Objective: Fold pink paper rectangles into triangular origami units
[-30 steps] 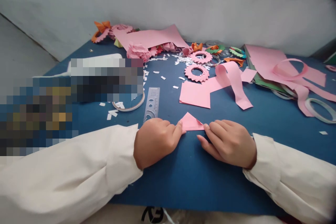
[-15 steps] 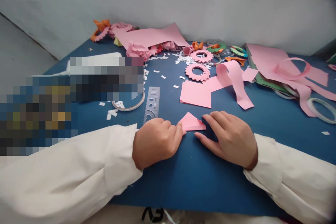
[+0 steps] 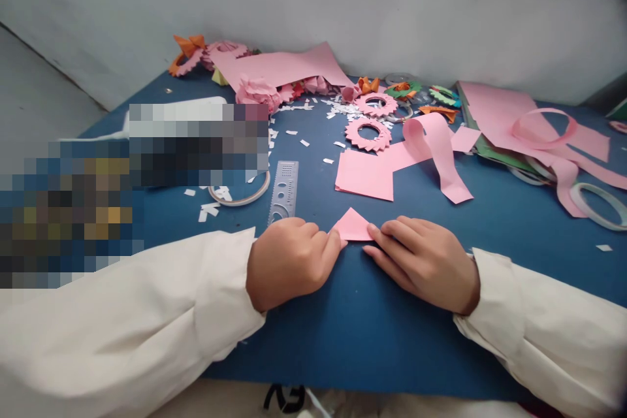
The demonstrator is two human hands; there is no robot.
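Reference: clock centre is the folded pink paper (image 3: pixel 354 227); 12 o'clock points toward the wall (image 3: pixel 416 32).

Workpiece: the folded pink paper lies on the blue tabletop (image 3: pixel 343 333), between the two hands. It shows a triangular outline, apex at 12 o'clock, lower edge facing 6 o'clock.

Left hand (image 3: pixel 294 264): positioned at 8 o'clock. Its fingers are curled inward, the tips closed on the left corner of the workpiece.

Right hand (image 3: pixel 426 266): positioned at 4 o'clock. Its fingers are extended and held together, a fingertip bearing on the right corner. The thumb stands slightly apart, just below the lower edge; the opening is narrow.

Surrounding items:
- Pink paper squares (image 3: pixel 365 177): near, at 12 o'clock, apart from the workpiece.
- Pink toothed ring (image 3: pixel 353 137): beyond the squares, also at 12 o'clock.
- Curled pink strip (image 3: pixel 445 173): between 1 and 2 o'clock.
- Perforated ruler (image 3: pixel 289 183): at 10 o'clock, its near end just beside the left hand.
- Tape roll (image 3: pixel 590 213): well apart, at 3 o'clock.
- Crumpled pink paper (image 3: pixel 255 94): well apart, at 11 o'clock.
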